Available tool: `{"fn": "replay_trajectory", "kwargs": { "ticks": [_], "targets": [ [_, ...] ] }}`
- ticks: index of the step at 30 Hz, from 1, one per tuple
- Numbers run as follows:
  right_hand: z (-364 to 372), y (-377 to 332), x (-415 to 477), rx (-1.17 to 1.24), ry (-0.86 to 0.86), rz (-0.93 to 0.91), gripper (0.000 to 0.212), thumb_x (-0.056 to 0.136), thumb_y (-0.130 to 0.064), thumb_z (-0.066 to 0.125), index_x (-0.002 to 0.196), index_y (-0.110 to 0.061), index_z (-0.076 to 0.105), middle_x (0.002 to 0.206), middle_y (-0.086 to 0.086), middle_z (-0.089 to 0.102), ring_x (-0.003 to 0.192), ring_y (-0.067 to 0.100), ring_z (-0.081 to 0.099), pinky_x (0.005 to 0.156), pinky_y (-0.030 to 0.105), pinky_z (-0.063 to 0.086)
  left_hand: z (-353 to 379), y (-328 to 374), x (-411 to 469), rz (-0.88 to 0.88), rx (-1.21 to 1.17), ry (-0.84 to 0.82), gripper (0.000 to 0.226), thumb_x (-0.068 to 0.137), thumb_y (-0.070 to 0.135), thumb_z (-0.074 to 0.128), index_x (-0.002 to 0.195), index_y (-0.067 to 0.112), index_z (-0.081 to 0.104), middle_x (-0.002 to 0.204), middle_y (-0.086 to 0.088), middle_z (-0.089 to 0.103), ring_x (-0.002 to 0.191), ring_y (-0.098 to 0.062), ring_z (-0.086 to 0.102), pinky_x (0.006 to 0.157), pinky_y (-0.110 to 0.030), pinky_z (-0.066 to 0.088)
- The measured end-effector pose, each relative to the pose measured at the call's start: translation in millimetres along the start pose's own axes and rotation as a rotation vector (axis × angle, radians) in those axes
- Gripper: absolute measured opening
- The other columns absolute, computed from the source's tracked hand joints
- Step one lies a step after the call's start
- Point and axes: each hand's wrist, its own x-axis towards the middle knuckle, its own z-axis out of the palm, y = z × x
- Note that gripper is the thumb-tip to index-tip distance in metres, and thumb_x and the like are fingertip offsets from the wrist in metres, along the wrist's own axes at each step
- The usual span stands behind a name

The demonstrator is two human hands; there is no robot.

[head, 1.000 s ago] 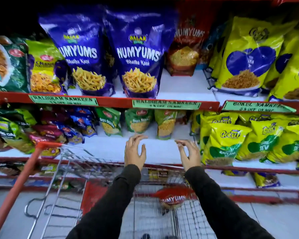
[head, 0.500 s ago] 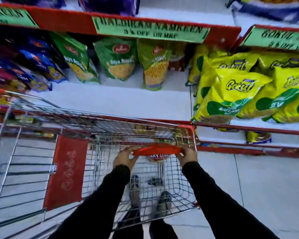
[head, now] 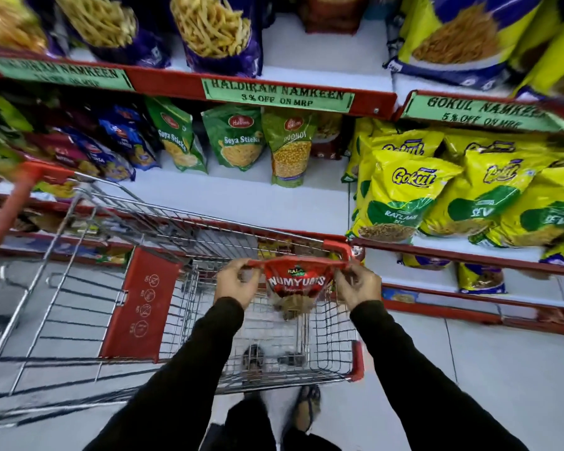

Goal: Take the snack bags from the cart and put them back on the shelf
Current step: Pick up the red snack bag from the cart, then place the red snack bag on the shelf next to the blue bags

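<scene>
Snack bag (head: 295, 283) pinched by hands (head: 298, 283), above cart (head: 355, 362)

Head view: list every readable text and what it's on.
"NUMYUMS": red bag held by both hands.
"HALDIRAM NAMKEEN 3 % OFF ON MRP": middle green shelf sign.
"GOKUL NAMKEEN 5 % OFF ON MRP", partly cut: right green sign.
"Soya Sticks": green bag.
"Gokul": yellow bag.
Left sign: blurred.

A bare strip of shelf (head: 241, 203) is lying open between the blue bags (head: 118, 148) and the Gokul bags (head: 401, 196). Green bags (head: 238, 138) are blocking its back. The cart rim (head: 209, 227) is standing before it.
</scene>
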Motion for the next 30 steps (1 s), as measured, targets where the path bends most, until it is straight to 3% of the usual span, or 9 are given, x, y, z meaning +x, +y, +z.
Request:
{"fn": "replay_trajectory", "kwargs": {
  "ticks": [3, 5, 8, 10, 15, 18, 21, 26, 30],
  "targets": [
    [-24, -24, -6, 0.141, 0.077, -0.051, 0.020, 0.080, -0.017, 0.075, 0.088, 0.001, 0.071, 0.088, 0.016, 0.071, 0.083, 0.015, 0.065, 0.076, 0.014, 0.045, -5, 34, -9, 0.031, -0.177, 0.133, 0.012, 0.079, 0.002, 0.071, 0.088, 0.009, 0.069, 0.089, -0.011, 0.065, 0.087, -0.019, 0.058, 0.082, -0.029, 0.049],
    [-39, -44, -7, 0.251, 0.119, -0.116, 0.010, 0.078, -0.010, 0.077, 0.077, -0.010, 0.067, 0.078, 0.011, 0.066, 0.064, -0.007, 0.057, 0.065, 0.004, 0.043, -10, 60, -13, 0.008, -0.319, 0.193, 0.016, 0.080, -0.004, 0.069, 0.086, 0.010, 0.062, 0.090, -0.013, 0.059, 0.087, -0.019, 0.054, 0.073, -0.014, 0.047],
    [-61, -77, -4, 0.380, 0.224, -0.212, 0.033, 0.076, -0.007, 0.077, 0.063, -0.031, 0.058, 0.068, 0.005, 0.062, 0.054, -0.009, 0.054, 0.066, 0.019, 0.046, -21, 98, -13, 0.070, -0.416, 0.264, 0.011, 0.083, 0.005, 0.069, 0.086, 0.008, 0.059, 0.088, -0.011, 0.057, 0.074, -0.011, 0.053, 0.057, 0.001, 0.042],
    [-74, -102, 1, 0.488, 0.278, -0.236, 0.035, 0.076, -0.007, 0.077, 0.062, -0.033, 0.057, 0.064, -0.004, 0.061, 0.053, -0.009, 0.055, 0.067, 0.023, 0.046, -28, 128, -10, 0.114, -0.523, 0.296, 0.012, 0.084, 0.013, 0.069, 0.090, 0.007, 0.061, 0.088, -0.008, 0.059, 0.067, 0.002, 0.057, 0.058, -0.002, 0.044],
    [-115, -176, 20, 0.723, 0.377, -0.434, 0.032, 0.079, -0.004, 0.074, 0.065, -0.029, 0.059, 0.054, -0.023, 0.064, 0.053, -0.007, 0.055, 0.058, 0.008, 0.044, -48, 224, 9, 0.189, -0.883, 0.342, 0.018, 0.088, 0.018, 0.066, 0.103, 0.008, 0.065, 0.100, -0.011, 0.065, 0.087, -0.014, 0.060, 0.079, -0.022, 0.052],
    [-145, -225, 35, 0.824, 0.428, -0.556, 0.021, 0.079, -0.008, 0.074, 0.072, -0.024, 0.064, 0.061, -0.017, 0.065, 0.058, -0.005, 0.055, 0.062, 0.012, 0.048, -65, 287, 22, 0.258, -1.056, 0.267, 0.015, 0.088, 0.023, 0.065, 0.098, 0.011, 0.065, 0.087, -0.007, 0.070, 0.070, -0.008, 0.065, 0.068, -0.023, 0.055],
    [-174, -269, 55, 0.903, 0.470, -0.619, 0.010, 0.081, -0.010, 0.073, 0.078, -0.017, 0.066, 0.067, -0.010, 0.068, 0.061, -0.005, 0.059, 0.064, 0.012, 0.049, -76, 340, 41, 0.324, -1.084, 0.224, 0.011, 0.086, 0.033, 0.066, 0.085, 0.021, 0.067, 0.085, -0.003, 0.072, 0.073, -0.013, 0.066, 0.070, -0.029, 0.056],
    [-208, -327, 99, 0.867, 0.516, -0.635, 0.006, 0.084, -0.015, 0.072, 0.083, -0.014, 0.066, 0.073, -0.003, 0.067, 0.059, -0.008, 0.059, 0.061, 0.011, 0.049, -83, 411, 81, 0.371, -1.058, 0.197, 0.019, 0.090, 0.030, 0.061, 0.083, 0.015, 0.070, 0.073, 0.001, 0.069, 0.067, -0.013, 0.061, 0.066, -0.027, 0.054],
    [-219, -353, 139, 0.762, 0.559, -0.574, 0.016, 0.080, -0.027, 0.075, 0.086, -0.014, 0.068, 0.082, 0.007, 0.069, 0.067, 0.010, 0.060, 0.066, 0.020, 0.050, -78, 444, 119, 0.327, -0.998, 0.225, 0.029, 0.091, 0.032, 0.059, 0.083, 0.006, 0.071, 0.074, -0.006, 0.067, 0.071, -0.019, 0.058, 0.069, -0.031, 0.049]
  ]
}}
